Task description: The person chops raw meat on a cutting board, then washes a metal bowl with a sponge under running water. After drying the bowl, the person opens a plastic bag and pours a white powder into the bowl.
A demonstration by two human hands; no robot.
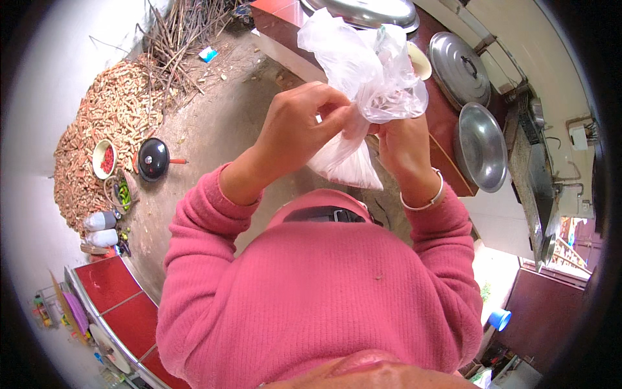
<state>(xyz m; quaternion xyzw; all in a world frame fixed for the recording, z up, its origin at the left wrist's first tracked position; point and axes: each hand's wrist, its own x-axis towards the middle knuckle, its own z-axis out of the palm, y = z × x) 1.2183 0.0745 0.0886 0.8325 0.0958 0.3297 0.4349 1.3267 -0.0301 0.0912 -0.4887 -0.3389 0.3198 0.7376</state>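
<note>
A thin, clear-white plastic bag (347, 53) is held up in front of my chest. Its neck is gathered, and the crumpled mouth flares out above my hands. The lower part (350, 167) hangs below them, full of a pale, fine-looking content that I cannot identify. My left hand (303, 124) pinches the gathered neck between thumb and fingers. On the other side my right hand (403, 146), with a bracelet (427, 199) at the wrist, grips the same neck; its fingertips are partly hidden behind the crumpled plastic.
Ahead and right, a reddish-brown table (440, 129) bears a steel basin (481, 148), a round metal lid (459, 70) and a pale bowl (422, 61). Corn cobs (114, 97) and dry sticks (180, 39) are heaped at left, near a black lidded pan (153, 159). A red-tiled counter (109, 284) stands lower left.
</note>
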